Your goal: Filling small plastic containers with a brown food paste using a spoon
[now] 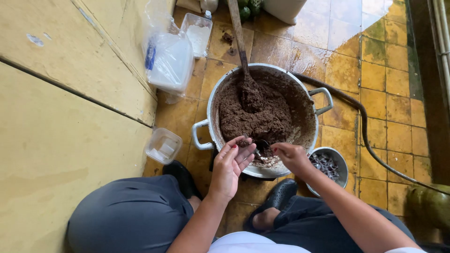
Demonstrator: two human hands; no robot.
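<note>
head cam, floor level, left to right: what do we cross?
Small clear tub → left hand → big pot of brown mix → right hand → small metal bowl → hose. The clear bags and the wooden paddle sit farther back and overlap in order, so they are left out.

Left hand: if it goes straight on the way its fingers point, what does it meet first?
Probably the brown paste in the pot. The left hand is open above the near rim, fingers aimed into it; depth is unclear.
</note>
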